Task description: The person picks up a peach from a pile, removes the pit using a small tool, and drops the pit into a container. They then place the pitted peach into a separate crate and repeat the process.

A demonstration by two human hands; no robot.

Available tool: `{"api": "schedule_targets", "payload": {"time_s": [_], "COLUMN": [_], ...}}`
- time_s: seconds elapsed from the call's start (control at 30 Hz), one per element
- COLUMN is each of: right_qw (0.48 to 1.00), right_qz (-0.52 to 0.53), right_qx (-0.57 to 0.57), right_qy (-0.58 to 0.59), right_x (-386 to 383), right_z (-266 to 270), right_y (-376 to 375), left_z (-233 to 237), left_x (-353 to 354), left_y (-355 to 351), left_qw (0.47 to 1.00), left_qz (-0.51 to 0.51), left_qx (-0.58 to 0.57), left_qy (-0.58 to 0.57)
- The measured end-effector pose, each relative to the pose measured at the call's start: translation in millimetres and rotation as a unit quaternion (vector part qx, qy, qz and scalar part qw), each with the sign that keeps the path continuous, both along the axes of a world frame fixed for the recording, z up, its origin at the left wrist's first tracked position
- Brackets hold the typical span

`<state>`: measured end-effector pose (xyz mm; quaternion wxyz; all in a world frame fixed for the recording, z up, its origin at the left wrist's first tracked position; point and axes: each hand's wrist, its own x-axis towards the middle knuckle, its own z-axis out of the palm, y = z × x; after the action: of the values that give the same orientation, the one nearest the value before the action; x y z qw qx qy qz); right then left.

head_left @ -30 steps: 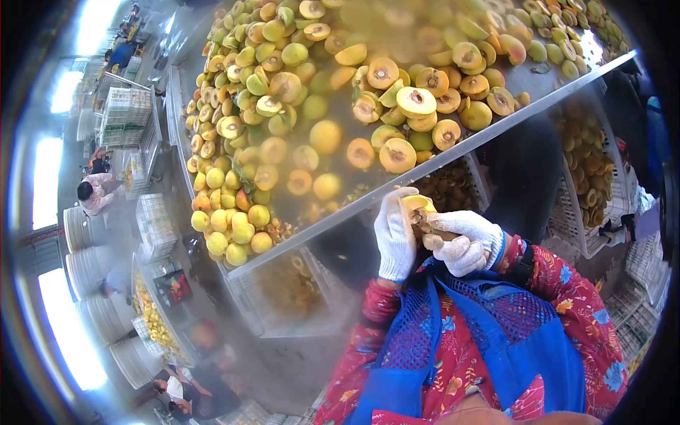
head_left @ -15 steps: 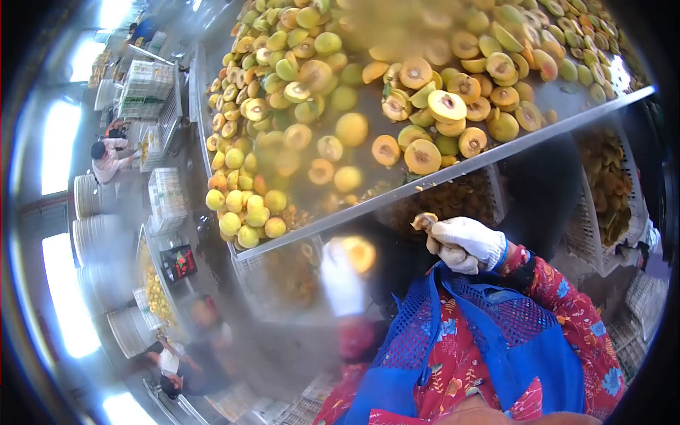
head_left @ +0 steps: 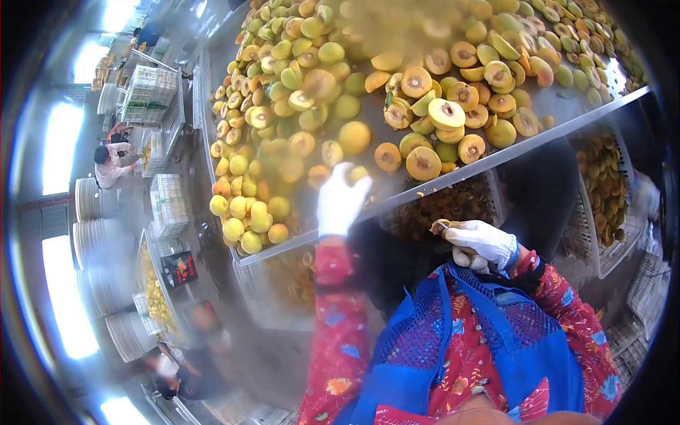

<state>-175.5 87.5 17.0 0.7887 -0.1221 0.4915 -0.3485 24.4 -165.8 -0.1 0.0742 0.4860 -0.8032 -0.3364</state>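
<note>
My left hand (head_left: 341, 200), in a white glove, reaches over the metal table's near edge. Its thumb and fingers close around a yellow peach half (head_left: 359, 173), mostly hidden by the glove. My right hand (head_left: 484, 244), also gloved, is in front of my chest below the table edge. Its fingers pinch a small brown piece with a pale rim (head_left: 440, 226), whose kind I cannot make out. Closest to the left hand on the table are a whole-looking peach (head_left: 354, 137) and a cut peach half (head_left: 387, 157). Several halves show brown stones or hollows.
The metal table's raised rim (head_left: 453, 176) runs diagonally before me. Below it are crates of peach pieces, one white crate (head_left: 589, 219) at the right. A co-worker in a pale top (head_left: 112, 166) works far left, near stacked white crates (head_left: 150, 92).
My left hand has moved up and forward from below the rim to the tabletop. My right hand has shifted slightly right and down, still holding the small brown piece.
</note>
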Motion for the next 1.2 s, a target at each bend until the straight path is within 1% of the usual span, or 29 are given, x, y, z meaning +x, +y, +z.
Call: {"api": "schedule_targets", "payload": {"time_s": [0.03, 0.07, 0.1, 0.13, 0.17, 0.2, 0.27, 0.3, 0.4, 0.43, 0.53, 0.57, 0.63, 0.67, 0.7, 0.8, 0.83, 0.87, 0.9, 0.93, 0.97, 1.03, 1.07, 1.13, 1.2], "right_qw": [0.996, 0.994, 0.991, 0.987, 0.999, 1.000, 1.000, 0.999, 0.993, 0.993, 0.996, 0.998, 0.999, 0.999, 0.998, 0.990, 0.991, 0.968, 0.927, 0.869, 0.846, 0.817, 0.800, 0.792, 0.789], "right_qz": [-0.061, -0.067, -0.071, -0.074, -0.035, -0.021, 0.001, 0.008, -0.022, -0.044, -0.068, -0.068, -0.053, -0.047, -0.031, -0.074, -0.053, -0.041, -0.028, -0.014, 0.011, 0.070, 0.098, 0.108, 0.118], "right_qx": [0.008, 0.007, 0.007, 0.007, 0.019, 0.012, -0.001, -0.041, -0.095, -0.055, -0.042, 0.016, 0.003, -0.003, -0.058, -0.119, -0.106, -0.168, -0.227, -0.281, -0.286, -0.267, -0.256, -0.260, -0.261], "right_qy": [-0.061, -0.088, -0.115, -0.141, -0.033, -0.014, 0.027, 0.029, 0.071, 0.097, 0.023, 0.000, 0.001, 0.001, 0.018, 0.032, 0.061, 0.181, 0.297, 0.407, 0.449, 0.506, 0.533, 0.541, 0.544], "right_x": [0.5, 0.6, 0.5, -0.2, 1.8, 2.4, 1.6, -2.0, -3.1, -1.8, -6.0, -7.8, -5.1, -3.3, -2.0, 5.5, 4.5, 8.3, 15.0, 19.4, 22.0, 26.7, 28.6, 32.6, 35.1], "right_z": [4.1, -0.2, -7.9, -12.5, -9.0, -6.0, 2.0, 11.2, 13.7, 27.4, 26.1, 25.1, 18.3, 17.6, 20.9, 38.7, 34.0, 24.3, 11.6, 10.1, 12.8, 22.7, 25.2, 22.9, 21.1], "right_y": [2.4, 1.9, 0.8, -0.1, -4.7, -7.2, -9.3, -10.4, -8.1, -4.5, -2.6, -4.0, -3.0, -2.4, -0.9, -4.5, -4.2, -4.2, -3.2, -3.8, -2.7, -5.1, -6.2, -6.5, -6.1], "left_z": [0.3, 15.6, 17.9, 19.4, 27.4, 30.4, 31.9, 29.8, 19.9, 21.6, 17.7, 18.0, 20.4, 17.6, 12.6, 4.3, 2.9, 5.6, 11.0, 14.1, 14.2, 13.7, 12.6, 10.1, 10.2], "left_x": [2.8, -1.8, 1.1, 2.8, -5.6, -10.2, -18.9, -21.8, -26.8, -31.3, -31.3, -32.1, -34.8, -33.4, -30.5, -27.7, -28.8, -30.6, -32.9, -34.2, -35.0, -35.9, -36.3, -36.3, -35.5], "left_y": [0.6, 11.8, 21.1, 30.6, 44.3, 56.4, 74.0, 84.7, 103.8, 109.2, 117.1, 119.3, 122.2, 123.6, 124.9, 130.9, 132.2, 133.6, 136.2, 138.4, 140.2, 144.0, 145.3, 146.9, 146.5], "left_qw": [0.986, 0.908, 0.833, 0.737, 0.676, 0.668, 0.666, 0.661, 0.722, 0.738, 0.771, 0.764, 0.749, 0.753, 0.757, 0.780, 0.789, 0.810, 0.829, 0.848, 0.853, 0.862, 0.866, 0.874, 0.895], "left_qz": [0.046, 0.126, 0.125, 0.121, 0.185, 0.192, 0.202, 0.198, 0.219, 0.224, 0.206, 0.227, 0.268, 0.260, 0.253, 0.240, 0.236, 0.223, 0.210, 0.196, 0.179, 0.145, 0.147, 0.153, 0.135], "left_qx": [0.117, 0.302, 0.400, 0.488, 0.532, 0.535, 0.548, 0.548, 0.499, 0.481, 0.450, 0.455, 0.462, 0.460, 0.458, 0.430, 0.416, 0.397, 0.378, 0.358, 0.351, 0.335, 0.329, 0.318, 0.282], "left_qy": [0.110, 0.262, 0.361, 0.452, 0.474, 0.480, 0.464, 0.472, 0.426, 0.416, 0.400, 0.398, 0.393, 0.392, 0.391, 0.386, 0.385, 0.370, 0.355, 0.338, 0.343, 0.352, 0.346, 0.335, 0.319]}}
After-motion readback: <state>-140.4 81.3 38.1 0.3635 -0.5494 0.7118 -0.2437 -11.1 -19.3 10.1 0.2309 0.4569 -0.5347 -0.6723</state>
